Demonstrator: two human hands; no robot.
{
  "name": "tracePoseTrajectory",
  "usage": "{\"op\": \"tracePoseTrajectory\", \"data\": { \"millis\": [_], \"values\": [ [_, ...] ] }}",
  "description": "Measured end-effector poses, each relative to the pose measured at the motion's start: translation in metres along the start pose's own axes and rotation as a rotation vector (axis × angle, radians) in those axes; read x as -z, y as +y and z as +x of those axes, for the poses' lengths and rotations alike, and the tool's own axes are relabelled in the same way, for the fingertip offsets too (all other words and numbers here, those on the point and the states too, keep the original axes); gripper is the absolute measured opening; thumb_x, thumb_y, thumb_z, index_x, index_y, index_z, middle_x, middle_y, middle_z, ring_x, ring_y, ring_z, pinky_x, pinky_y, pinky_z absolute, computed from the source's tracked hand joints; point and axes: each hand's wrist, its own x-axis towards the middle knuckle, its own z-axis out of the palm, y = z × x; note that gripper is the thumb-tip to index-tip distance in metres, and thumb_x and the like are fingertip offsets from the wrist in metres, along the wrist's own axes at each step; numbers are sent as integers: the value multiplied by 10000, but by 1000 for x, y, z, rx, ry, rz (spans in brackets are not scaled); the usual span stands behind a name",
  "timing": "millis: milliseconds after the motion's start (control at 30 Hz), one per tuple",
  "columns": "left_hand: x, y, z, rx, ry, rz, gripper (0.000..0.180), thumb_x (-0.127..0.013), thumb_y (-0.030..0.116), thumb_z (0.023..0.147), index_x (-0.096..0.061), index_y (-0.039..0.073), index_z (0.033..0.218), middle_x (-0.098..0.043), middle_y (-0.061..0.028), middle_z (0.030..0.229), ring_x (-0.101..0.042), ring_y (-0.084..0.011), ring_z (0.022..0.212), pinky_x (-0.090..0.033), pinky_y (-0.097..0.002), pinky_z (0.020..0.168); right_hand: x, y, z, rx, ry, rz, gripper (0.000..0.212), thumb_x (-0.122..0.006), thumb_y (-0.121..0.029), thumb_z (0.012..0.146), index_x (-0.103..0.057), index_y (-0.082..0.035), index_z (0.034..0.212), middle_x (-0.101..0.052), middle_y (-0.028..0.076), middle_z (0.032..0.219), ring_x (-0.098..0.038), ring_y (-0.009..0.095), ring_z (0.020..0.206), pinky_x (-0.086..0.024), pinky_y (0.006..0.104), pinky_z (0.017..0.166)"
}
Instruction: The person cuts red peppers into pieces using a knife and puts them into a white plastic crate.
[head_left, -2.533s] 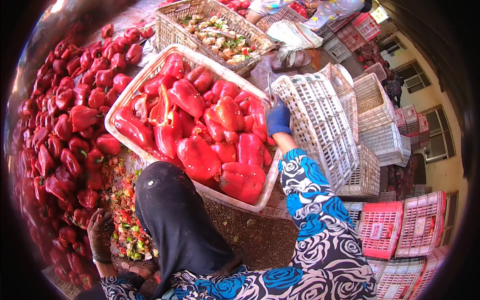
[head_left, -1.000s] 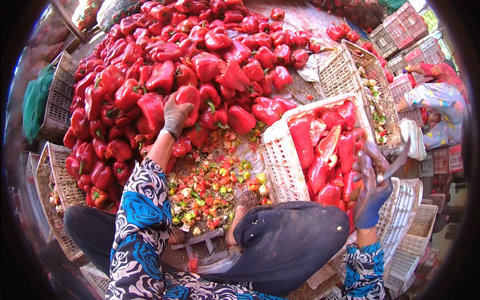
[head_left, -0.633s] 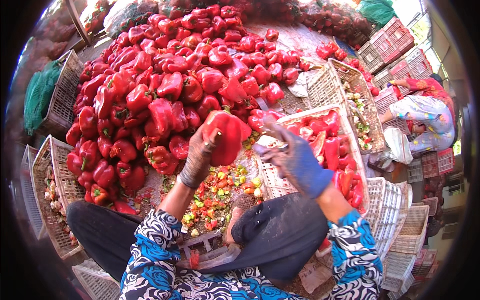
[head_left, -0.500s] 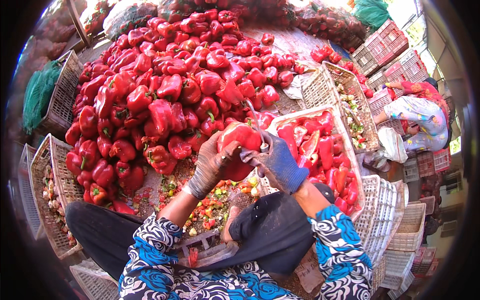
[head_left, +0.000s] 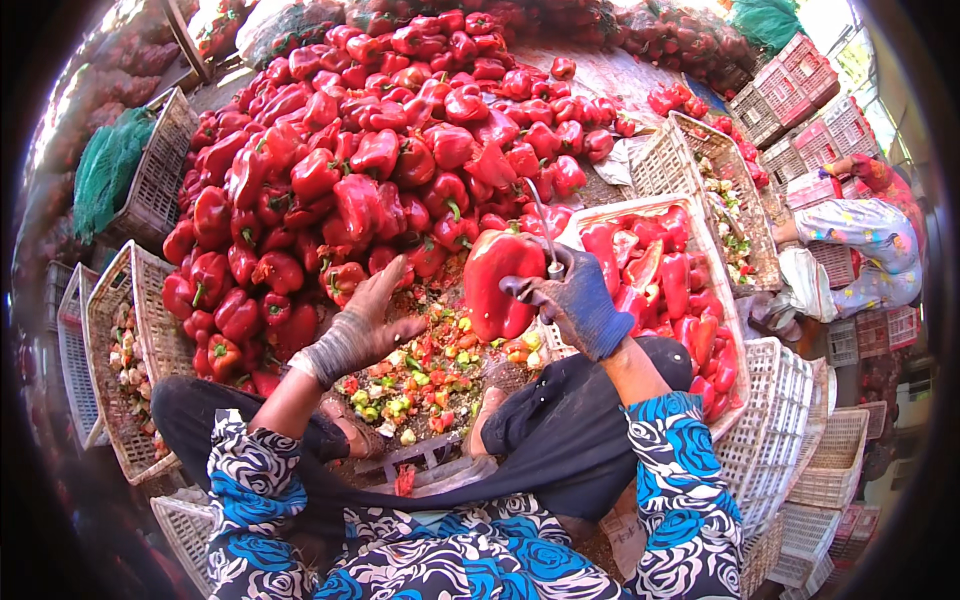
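Observation:
My right hand (head_left: 578,305), in a blue and dark glove, is closed on a large red bell pepper (head_left: 497,285) at the middle of the view. The same hand holds a thin, curved metal tool (head_left: 541,212), its shaft rising above the fingers. Grey, worn covering wraps my left hand (head_left: 357,325), which is open with thumb and fingers apart, left of the pepper and touching nothing. Below both hands lie green, yellow and red pepper scraps (head_left: 425,375). Just right of my right hand, a pale crate (head_left: 738,372) holds red peppers, some of them opened.
A large heap of red bell peppers (head_left: 375,155) rises ahead. Scraps lie in a crate (head_left: 160,300) at left and another crate (head_left: 765,255) at right. Stacked crates (head_left: 765,400) stand by my right knee. Another person (head_left: 865,235) sits at far right.
My left hand has let go of the pepper and moved left, its fingers opening out. The pepper now hangs from my right hand alone. The view has shifted slightly.

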Motion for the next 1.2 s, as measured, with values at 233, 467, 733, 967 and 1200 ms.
{"op": "tracePoseTrajectory", "data": {
  "millis": [233,467,733,967,1200],
  "values": [
    [-43,69,27,56,199,-1079,571,-683,292,893,-410,23,1315,-554,-77,1181,-529,-146,1085,-420,-285,975,-17,19,-5,130,-192,-345,622,-762,-92,786,-496,-59,1347,-656,73,945,-565,64,671,-464,218,575],
    [-51,58,22,87,610,-888,490,-690,217,855,-466,36,1252,-567,-91,1084,-561,-168,985,-462,-305,904,-41,25,-20,322,16,-640,695,-685,-101,834,-331,-11,1426,-588,254,1188,-651,347,994,-539,350,764],
    [-54,46,18,106,681,-666,571,-743,272,803,-493,19,1249,-563,-167,1143,-569,-286,1034,-446,-369,930,-55,11,-39,-168,-229,-158,753,-632,-150,916,-177,-71,1511,-645,56,862,-556,65,623,-477,247,509],
    [-54,43,18,116,722,-443,560,-739,269,804,-496,16,1240,-572,-175,1134,-579,-306,1025,-452,-377,924,-60,29,-34,-106,-278,-122,810,-612,-113,910,-87,-102,1526,-611,49,768,-533,74,566,-450,245,465],
    [-19,38,28,171,942,-885,278,-631,232,929,-569,50,1130,-599,-12,1000,-533,-86,893,-453,-248,812,-72,61,-44,-147,-450,-344,767,-606,-153,915,-151,-166,1532,-613,53,831,-527,78,524,-434,257,436]
  ]
}}
